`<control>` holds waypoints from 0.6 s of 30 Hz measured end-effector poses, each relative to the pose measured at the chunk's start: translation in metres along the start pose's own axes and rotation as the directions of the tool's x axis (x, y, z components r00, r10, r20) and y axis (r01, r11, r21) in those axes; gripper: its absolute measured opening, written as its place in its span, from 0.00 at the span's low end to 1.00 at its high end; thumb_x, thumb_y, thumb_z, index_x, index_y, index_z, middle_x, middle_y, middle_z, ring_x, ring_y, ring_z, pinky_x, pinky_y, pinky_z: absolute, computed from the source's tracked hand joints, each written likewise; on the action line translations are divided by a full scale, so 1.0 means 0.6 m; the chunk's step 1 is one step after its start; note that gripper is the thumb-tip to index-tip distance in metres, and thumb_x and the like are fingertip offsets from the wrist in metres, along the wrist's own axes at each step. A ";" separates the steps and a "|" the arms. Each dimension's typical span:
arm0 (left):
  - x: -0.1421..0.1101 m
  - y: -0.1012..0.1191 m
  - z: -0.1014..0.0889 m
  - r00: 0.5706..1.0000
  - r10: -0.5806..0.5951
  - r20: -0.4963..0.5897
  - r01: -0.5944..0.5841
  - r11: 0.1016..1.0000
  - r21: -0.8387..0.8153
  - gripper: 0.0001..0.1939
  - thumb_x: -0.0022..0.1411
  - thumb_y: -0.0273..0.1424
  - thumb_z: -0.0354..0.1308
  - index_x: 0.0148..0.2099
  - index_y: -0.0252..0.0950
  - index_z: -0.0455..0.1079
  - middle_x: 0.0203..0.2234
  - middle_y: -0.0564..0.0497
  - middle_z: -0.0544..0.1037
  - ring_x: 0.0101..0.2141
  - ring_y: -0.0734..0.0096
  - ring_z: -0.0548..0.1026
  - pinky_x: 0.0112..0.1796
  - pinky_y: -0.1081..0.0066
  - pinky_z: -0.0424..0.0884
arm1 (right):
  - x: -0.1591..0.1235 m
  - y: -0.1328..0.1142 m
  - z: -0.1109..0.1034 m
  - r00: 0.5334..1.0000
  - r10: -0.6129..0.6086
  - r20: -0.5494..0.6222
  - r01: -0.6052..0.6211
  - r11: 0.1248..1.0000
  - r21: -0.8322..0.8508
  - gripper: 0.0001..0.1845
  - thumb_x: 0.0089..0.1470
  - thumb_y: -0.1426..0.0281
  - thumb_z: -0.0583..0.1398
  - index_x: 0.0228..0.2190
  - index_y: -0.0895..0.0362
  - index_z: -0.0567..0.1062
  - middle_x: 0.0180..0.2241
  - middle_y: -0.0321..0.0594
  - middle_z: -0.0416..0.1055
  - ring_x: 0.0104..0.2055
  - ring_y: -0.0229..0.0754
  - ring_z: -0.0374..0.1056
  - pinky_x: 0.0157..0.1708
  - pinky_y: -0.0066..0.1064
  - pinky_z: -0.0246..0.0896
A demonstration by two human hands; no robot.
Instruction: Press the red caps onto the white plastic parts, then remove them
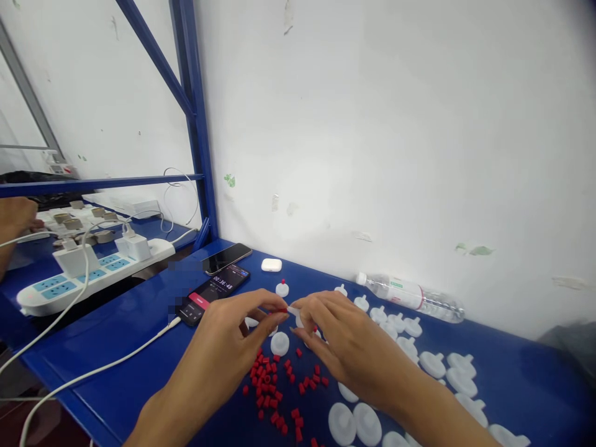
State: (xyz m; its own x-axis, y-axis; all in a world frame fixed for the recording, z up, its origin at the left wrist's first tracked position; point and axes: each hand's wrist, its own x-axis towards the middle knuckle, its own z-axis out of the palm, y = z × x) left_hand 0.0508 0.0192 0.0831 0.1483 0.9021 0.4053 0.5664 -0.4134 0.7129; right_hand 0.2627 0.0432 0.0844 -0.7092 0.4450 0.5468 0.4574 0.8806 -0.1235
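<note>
**Red cap and white piece, end to end between two hands**

From my remote station I view a blue table through the head camera. The left hand has thumb and fingertips pinched together on the red cap. The right hand grips the white piece by its narrow spout, its disc partly hidden by the fingers. Cap and spout meet above the table, near the middle of my view; I cannot tell how far one sits over the other.

Below the hands I see loose red caps, scattered in a loose heap. White discs with short spouts lie mainly to the right, some overlapping; one capped disc stands beyond the fingers with red at its tip.

Along the wall I note a clear bottle on its side and a small white case. Left of these lie a dark phone and a lit phone reading 00:36:48. A power strip and another person's hand occupy the far left.
</note>
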 end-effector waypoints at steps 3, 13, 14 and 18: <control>0.002 -0.002 0.001 1.000 0.013 -0.002 -0.013 1.000 -0.011 0.06 0.69 0.35 0.60 0.42 0.46 0.79 0.33 0.62 0.84 0.32 0.74 0.81 0.29 0.76 0.71 | -0.002 0.000 0.000 1.000 -0.018 0.013 0.018 1.000 -0.007 0.10 0.65 0.82 0.56 0.38 0.55 0.65 0.39 0.39 0.74 0.45 0.44 0.72 0.46 0.39 0.68; -0.004 -0.009 0.001 0.982 0.154 0.109 -0.174 0.964 0.203 0.13 0.77 0.35 0.47 0.42 0.42 0.72 0.32 0.57 0.78 0.31 0.72 0.74 0.34 0.70 0.65 | -0.002 -0.006 -0.003 0.974 -0.155 -0.168 0.131 0.981 -0.141 0.07 0.67 0.80 0.54 0.39 0.57 0.65 0.40 0.45 0.76 0.51 0.48 0.74 0.51 0.42 0.72; -0.007 -0.007 0.000 0.979 0.160 0.125 -0.184 0.959 0.214 0.15 0.77 0.34 0.45 0.40 0.41 0.70 0.30 0.57 0.76 0.29 0.73 0.72 0.32 0.70 0.63 | -0.001 -0.010 -0.003 0.966 -0.184 -0.181 0.150 0.971 -0.187 0.06 0.67 0.80 0.54 0.38 0.58 0.66 0.41 0.47 0.77 0.49 0.48 0.74 0.50 0.42 0.73; -0.012 0.004 -0.003 0.976 0.175 0.132 -0.199 0.961 0.194 0.16 0.76 0.29 0.42 0.34 0.39 0.63 0.26 0.58 0.70 0.25 0.75 0.66 0.29 0.71 0.60 | 0.004 -0.026 -0.001 0.944 -0.267 -0.194 0.195 0.925 -0.326 0.12 0.66 0.84 0.51 0.35 0.59 0.68 0.41 0.53 0.78 0.48 0.49 0.75 0.51 0.43 0.72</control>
State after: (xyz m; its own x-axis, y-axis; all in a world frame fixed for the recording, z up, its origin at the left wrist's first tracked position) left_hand 0.0495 0.0117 0.0831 0.3508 0.8240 0.4449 0.6719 -0.5525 0.4933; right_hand 0.2541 0.0308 0.0882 -0.6876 0.1537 0.7097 0.4601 0.8483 0.2620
